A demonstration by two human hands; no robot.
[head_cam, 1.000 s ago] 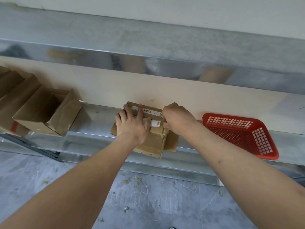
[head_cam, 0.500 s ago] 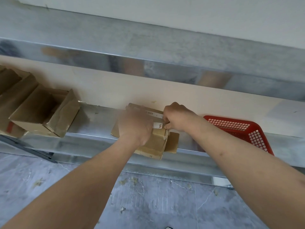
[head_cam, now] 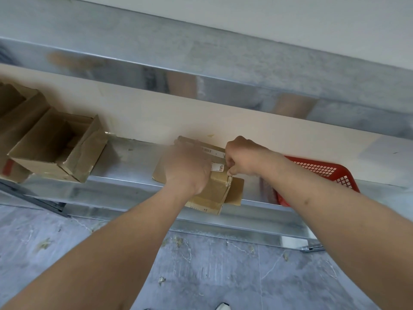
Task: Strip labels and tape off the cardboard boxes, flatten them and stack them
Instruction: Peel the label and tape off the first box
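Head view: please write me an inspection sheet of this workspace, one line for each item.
Surface: metal shelf, shiny, against a pale wall.
Job's things: small cardboard box at the shelf's front edge, with a barcode label and a small white label; open cardboard box to the left.
Clutter: red plastic basket to the right; scraps on the grey floor.
Hands: left hand rests on the small box, blurred; right hand pinches something at its right edge.
Cables: nothing seen.
Surroundings: another metal shelf above.
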